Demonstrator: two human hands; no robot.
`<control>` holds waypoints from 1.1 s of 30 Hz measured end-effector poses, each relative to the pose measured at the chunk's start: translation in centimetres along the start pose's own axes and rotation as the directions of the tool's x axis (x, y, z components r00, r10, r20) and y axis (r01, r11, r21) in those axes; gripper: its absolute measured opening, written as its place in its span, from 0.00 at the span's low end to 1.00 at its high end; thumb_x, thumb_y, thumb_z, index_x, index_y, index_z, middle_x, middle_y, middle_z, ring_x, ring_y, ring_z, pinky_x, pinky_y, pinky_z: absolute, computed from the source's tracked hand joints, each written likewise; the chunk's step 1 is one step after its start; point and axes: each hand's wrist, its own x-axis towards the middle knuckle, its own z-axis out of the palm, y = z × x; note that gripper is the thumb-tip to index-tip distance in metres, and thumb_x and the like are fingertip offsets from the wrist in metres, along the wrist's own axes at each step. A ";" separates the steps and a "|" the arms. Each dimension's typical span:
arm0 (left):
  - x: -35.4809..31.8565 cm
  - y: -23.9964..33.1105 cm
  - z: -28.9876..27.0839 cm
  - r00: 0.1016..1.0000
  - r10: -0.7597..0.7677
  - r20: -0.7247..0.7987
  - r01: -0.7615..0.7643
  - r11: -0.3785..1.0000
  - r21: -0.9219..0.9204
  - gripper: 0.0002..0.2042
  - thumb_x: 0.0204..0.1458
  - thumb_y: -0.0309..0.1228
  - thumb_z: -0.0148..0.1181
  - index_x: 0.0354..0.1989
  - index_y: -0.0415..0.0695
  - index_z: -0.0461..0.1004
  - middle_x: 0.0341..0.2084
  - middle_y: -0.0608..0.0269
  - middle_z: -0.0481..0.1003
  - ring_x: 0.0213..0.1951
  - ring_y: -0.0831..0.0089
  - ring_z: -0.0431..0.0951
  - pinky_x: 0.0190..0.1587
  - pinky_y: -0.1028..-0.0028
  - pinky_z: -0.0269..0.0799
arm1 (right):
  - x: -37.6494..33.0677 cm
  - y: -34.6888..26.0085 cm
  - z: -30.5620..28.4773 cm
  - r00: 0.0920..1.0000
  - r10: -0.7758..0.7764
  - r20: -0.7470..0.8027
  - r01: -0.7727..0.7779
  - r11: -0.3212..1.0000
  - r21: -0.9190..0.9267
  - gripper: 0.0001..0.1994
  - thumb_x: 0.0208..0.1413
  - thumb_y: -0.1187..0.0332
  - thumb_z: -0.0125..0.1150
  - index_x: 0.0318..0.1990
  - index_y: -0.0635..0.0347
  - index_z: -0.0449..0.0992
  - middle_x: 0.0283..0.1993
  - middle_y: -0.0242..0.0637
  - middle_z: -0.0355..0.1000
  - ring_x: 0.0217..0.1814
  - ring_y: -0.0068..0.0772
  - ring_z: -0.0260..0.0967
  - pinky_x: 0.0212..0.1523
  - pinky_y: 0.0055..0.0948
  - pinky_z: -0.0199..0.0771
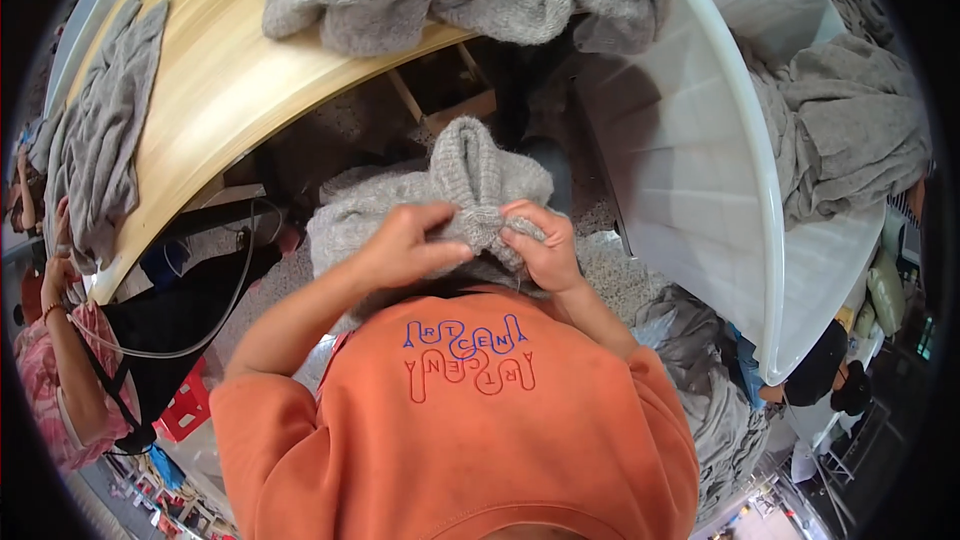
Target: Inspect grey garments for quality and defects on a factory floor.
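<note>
The person is holding a grey knit garment (375,205) over the lap, just in front of the body. The left hand (405,245) is gripping it between thumb and fingers beside the base of a folded ribbed band (466,155); the right hand (545,248) is pinching the knit on the other side, its fingers curling in. The band is standing up in a loop between and beyond them.

Working this well probably means keeping both pinches level, lining up the ribs and easing the fabric rather than pulling, since soft knit is likely to be stretching under uneven tension. Letting the garment's weight rest on the lap should be helping.

To the right, a large white plastic bin (735,105) is holding grey knitwear (850,120) heaped at its far side; its depth is not showing. Beneath the wooden table (215,70), an open wooden box (470,106) is sitting with a dark interior, its contents unreadable. A red plastic crate (185,408) is standing at lower left, its contents also unclear.
</note>
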 end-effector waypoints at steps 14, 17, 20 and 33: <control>-2.6 0.5 2.7 0.931 -0.364 0.036 0.356 0.880 -0.315 0.04 0.45 0.24 0.59 0.22 0.38 0.72 0.13 0.76 0.67 0.21 0.87 0.64 0.23 0.83 0.61 | 1.1 -0.2 3.4 0.995 -0.096 -0.002 0.089 0.930 -0.356 0.09 0.40 0.79 0.52 0.33 0.67 0.71 0.27 0.43 0.71 0.28 0.29 0.70 0.29 0.26 0.67; -2.0 0.2 3.0 0.953 -0.228 -0.200 0.149 0.927 -0.346 0.05 0.45 0.24 0.59 0.22 0.39 0.71 0.13 0.76 0.65 0.19 0.88 0.61 0.19 0.83 0.56 | 0.6 -0.4 3.2 0.998 -0.041 0.050 0.054 0.956 -0.289 0.08 0.42 0.79 0.53 0.33 0.68 0.71 0.26 0.41 0.71 0.28 0.25 0.68 0.29 0.24 0.66; -1.9 0.4 2.5 0.951 -0.258 -0.170 0.174 0.901 -0.398 0.04 0.46 0.25 0.59 0.26 0.38 0.72 0.16 0.75 0.67 0.21 0.89 0.61 0.20 0.84 0.55 | 0.5 -0.9 3.2 0.998 -0.006 0.069 0.018 0.984 -0.176 0.07 0.44 0.79 0.52 0.33 0.67 0.71 0.26 0.35 0.71 0.27 0.19 0.66 0.27 0.21 0.65; -2.6 0.3 2.5 0.957 -0.255 -0.141 0.173 0.887 -0.427 0.02 0.46 0.21 0.56 0.28 0.36 0.73 0.19 0.72 0.71 0.24 0.88 0.65 0.25 0.83 0.62 | 1.0 -1.8 3.3 0.971 -0.124 0.203 0.168 0.962 -0.215 0.04 0.49 0.77 0.53 0.31 0.66 0.73 0.25 0.30 0.70 0.28 0.14 0.63 0.27 0.19 0.64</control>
